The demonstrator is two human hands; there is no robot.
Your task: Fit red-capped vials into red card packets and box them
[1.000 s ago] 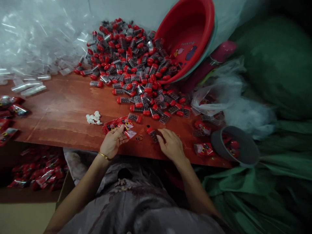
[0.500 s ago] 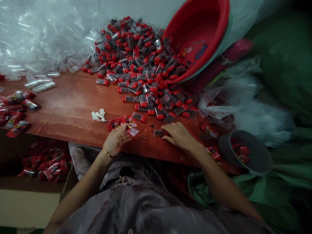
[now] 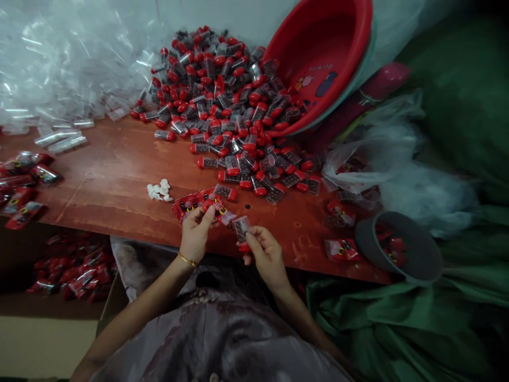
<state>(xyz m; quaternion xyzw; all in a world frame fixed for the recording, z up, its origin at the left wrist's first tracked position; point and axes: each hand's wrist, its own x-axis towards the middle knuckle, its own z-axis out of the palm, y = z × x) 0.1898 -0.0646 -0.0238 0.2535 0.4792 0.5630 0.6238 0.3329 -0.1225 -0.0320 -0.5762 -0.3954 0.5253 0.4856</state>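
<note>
A: Quick, what do we log for the hands?

B: Right hand (image 3: pixel 265 253): fingers clamped on a red-capped container (image 3: pixel 242 229), clear end away from the wearer, near the front edge of the worktop (image 3: pixel 111 170). Left hand (image 3: pixel 194 231): thumb and fingertips together, pinching what we take for the end of a printed red sleeve (image 3: pixel 222 210). We can't tell if it's lifted off the sleeve stack (image 3: pixel 186 206) just beside.

A: Is the container in the sleeve?

B: No, we see its clear wall bare, close to the sleeve's end. We'd call this piece barely begun.

A: Done so far?

B: We'd count the red packs (image 3: pixel 24 212) at the worktop's left end and the packaged pile (image 3: pixel 71 270) below as likely finished. Contents aren't readable at this blur, so we flag it as a judgement.

A: And what's left?

B: Plenty. We see a big container heap (image 3: pixel 222 106) spilling from beside the red basin (image 3: pixel 338 32), all unsleeved as far as we can tell. One loose container (image 3: pixel 225 192) lies by the sleeve stack.

A: Total share?

B: We can't count either pile, so no figure.
</note>
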